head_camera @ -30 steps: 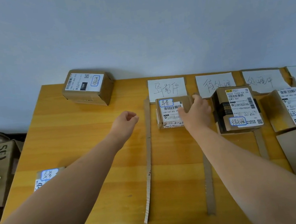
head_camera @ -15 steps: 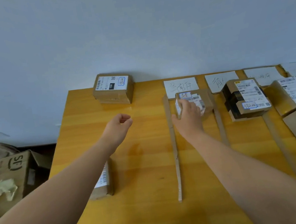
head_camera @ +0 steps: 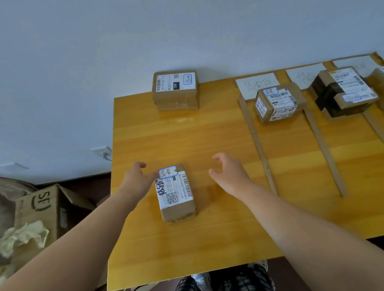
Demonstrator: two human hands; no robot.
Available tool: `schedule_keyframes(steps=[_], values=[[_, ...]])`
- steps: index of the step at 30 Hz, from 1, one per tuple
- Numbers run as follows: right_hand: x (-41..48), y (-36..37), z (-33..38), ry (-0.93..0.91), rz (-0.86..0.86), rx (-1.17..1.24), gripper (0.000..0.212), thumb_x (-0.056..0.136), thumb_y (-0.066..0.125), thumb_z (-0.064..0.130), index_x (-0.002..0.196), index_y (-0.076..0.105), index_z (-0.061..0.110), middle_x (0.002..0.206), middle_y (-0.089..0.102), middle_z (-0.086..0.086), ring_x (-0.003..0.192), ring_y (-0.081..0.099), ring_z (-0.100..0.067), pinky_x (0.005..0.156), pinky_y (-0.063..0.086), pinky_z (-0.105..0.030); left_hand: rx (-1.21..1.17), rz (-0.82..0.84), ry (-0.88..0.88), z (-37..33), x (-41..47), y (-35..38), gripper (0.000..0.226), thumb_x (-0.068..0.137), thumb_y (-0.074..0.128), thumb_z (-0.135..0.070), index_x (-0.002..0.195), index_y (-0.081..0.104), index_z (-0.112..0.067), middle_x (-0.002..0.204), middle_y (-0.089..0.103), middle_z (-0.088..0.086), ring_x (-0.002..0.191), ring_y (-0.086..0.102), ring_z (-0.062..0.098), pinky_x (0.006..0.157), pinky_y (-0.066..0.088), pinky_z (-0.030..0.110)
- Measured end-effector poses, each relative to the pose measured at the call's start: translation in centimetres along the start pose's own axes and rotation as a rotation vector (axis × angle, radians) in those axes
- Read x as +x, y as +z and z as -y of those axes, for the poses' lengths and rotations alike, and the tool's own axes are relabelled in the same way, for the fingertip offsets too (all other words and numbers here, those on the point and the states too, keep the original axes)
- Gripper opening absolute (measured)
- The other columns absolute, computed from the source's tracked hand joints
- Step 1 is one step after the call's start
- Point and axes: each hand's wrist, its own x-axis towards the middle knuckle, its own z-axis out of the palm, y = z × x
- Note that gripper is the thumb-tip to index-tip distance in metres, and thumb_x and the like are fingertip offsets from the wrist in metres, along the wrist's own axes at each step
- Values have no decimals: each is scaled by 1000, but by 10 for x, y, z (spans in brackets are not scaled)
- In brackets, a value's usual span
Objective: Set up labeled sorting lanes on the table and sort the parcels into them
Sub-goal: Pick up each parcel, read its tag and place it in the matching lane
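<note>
Presumably pickup step: left hand point(head_camera: 137, 180) at corner of parcel point(head_camera: 175, 194), right hand point(head_camera: 230, 173) near; both grips wide, empty. Next: clasp, lift.

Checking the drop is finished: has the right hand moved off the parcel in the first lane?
Yes. The right hand left that parcel and pulled back leftward across the cardboard strip, toward the near parcel.

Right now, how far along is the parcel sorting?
Done: cardboard strips and paper labels mark lanes, with a small parcel in the first lane and a black-taped parcel in the next. In hand: the left hand touches the near parcel, the right hand open beside it. Left: that one and the far parcel by the wall.
</note>
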Motion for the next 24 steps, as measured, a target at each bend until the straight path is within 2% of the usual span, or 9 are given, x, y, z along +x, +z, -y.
schedule_keyframes(steps=[3, 6, 8, 10, 12, 16, 18, 22, 24], values=[[-7, 10, 6, 50, 99, 62, 44, 95, 53, 31, 136, 43, 19, 134, 48, -4, 119, 50, -20, 96, 41, -31, -58, 169, -157, 8, -5, 4, 67, 91, 61, -35, 144, 29, -9, 134, 51, 15, 108, 57, 30, 85, 53, 41], [-11, 21, 11, 144, 214, 168, 48, 94, 54, 37, 137, 44, 18, 128, 53, -3, 113, 53, -20, 98, 44, -35, -95, 368, -143, 7, -11, 13, 40, 93, 58, -31, 125, 53, -9, 118, 65, 7, 89, 65, 22, 83, 56, 36], [-13, 27, 11, 215, 254, 250, 51, 91, 57, 38, 137, 46, 18, 131, 56, -2, 116, 55, -20, 99, 47, -40, -129, 388, -94, 3, -15, 23, 29, 95, 56, -27, 119, 58, -10, 110, 67, 5, 80, 64, 19, 71, 55, 28], [-16, 30, 10, 264, 269, 332, 45, 92, 57, 36, 132, 50, 17, 126, 60, -1, 110, 58, -19, 91, 49, -36, -155, 385, -68, -1, -18, 33, 28, 97, 53, -24, 117, 59, -7, 106, 67, 6, 77, 62, 19, 65, 53, 24], [-20, 28, 7, 304, 272, 392, 39, 95, 55, 34, 129, 49, 15, 119, 60, 0, 105, 57, -19, 84, 47, -33, -180, 393, -61, -4, -20, 40, 28, 97, 53, -24, 116, 60, -5, 105, 67, 8, 78, 61, 19, 65, 53, 24], [-25, 16, 2, 338, 228, 565, 43, 93, 60, 34, 127, 44, 14, 116, 62, -1, 92, 59, -13, 65, 46, -29, -286, 394, -36, -15, -25, 44, 27, 96, 55, -23, 116, 57, -5, 95, 68, 4, 66, 66, 12, 48, 51, 17], [-27, 7, 4, 317, 175, 654, 48, 89, 66, 35, 125, 41, 14, 106, 63, 1, 86, 59, -9, 60, 42, -28, -335, 373, 4, -24, -27, 43, 29, 94, 58, -26, 117, 55, -8, 96, 68, 1, 67, 67, 11, 51, 50, 19], [-28, -14, 9, 223, 106, 751, 61, 82, 73, 37, 126, 39, 12, 111, 66, -6, 96, 65, -18, 80, 53, -38, -428, 321, 89, -38, -30, 38, 40, 90, 63, -35, 123, 55, -12, 102, 67, 0, 75, 62, 14, 65, 49, 26], [-30, -24, 12, 149, 75, 744, 60, 82, 73, 36, 125, 40, 11, 113, 64, -8, 94, 65, -18, 82, 54, -37, -464, 311, 125, -43, -31, 34, 43, 89, 64, -36, 124, 55, -13, 106, 67, 0, 79, 62, 15, 70, 50, 27]])
